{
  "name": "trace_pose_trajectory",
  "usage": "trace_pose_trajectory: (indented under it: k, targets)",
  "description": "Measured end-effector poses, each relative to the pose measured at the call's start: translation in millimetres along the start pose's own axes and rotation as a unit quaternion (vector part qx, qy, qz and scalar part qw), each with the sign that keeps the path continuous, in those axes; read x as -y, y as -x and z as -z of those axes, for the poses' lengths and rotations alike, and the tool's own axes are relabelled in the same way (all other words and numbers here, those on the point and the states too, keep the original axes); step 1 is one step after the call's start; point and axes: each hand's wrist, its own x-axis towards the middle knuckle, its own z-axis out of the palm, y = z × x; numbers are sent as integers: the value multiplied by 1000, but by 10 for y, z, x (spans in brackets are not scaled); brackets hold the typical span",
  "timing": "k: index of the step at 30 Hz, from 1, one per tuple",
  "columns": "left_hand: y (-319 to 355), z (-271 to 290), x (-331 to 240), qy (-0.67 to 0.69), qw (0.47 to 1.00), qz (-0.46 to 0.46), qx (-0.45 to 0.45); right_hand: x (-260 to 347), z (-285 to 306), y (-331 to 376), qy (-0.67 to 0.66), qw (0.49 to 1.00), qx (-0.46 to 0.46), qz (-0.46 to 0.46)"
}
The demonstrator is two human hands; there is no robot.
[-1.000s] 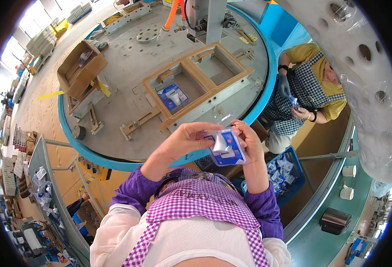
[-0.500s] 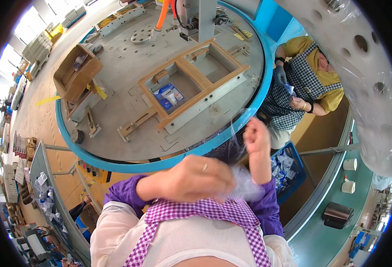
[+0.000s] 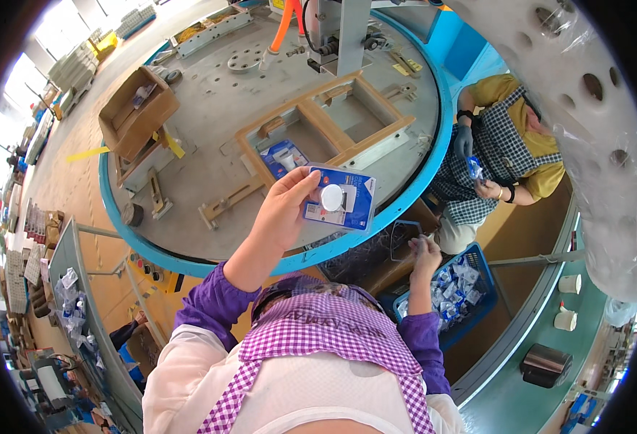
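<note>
Left hand (image 3: 287,206): you pinch blue blister pack (image 3: 358,197) by one corner, near rotary table's blue rim (image 3: 307,258) | Right hand (image 3: 425,258): now off the pack, fingers curled beside blue basket (image 3: 490,282), contents unclear | Effect: one-handed hold.

A purple-and-white gingham fabric apron (image 3: 325,341) (dark lettering (image 3: 325,323) runs across it) has matching checked straps (image 3: 231,398) over a thin white long-sleeved top (image 3: 296,389), with deep-purple cloth oversleeves (image 3: 213,309) below.
</note>
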Motion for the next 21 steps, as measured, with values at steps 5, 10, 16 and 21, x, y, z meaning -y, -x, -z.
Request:
trace_pose_trajectory:
  k: [5, 10, 16, 21]
  targets:
    - [-79, 74, 71, 7, 999, 51, 17, -254, -99, 50, 338, 913, 21, 227]
    - [-41, 158, 107, -17, 998, 46, 44, 1063, -640, 672, 105, 968, 207, 91]
    - [58, 26, 146, -128, 991, -16, 34, 1581, -942, 1039, -63, 935, 349, 14]
    - [156, 49, 61, -179, 977, -13, 112, 1634, -902, 1181, -43, 917, 392, 62]
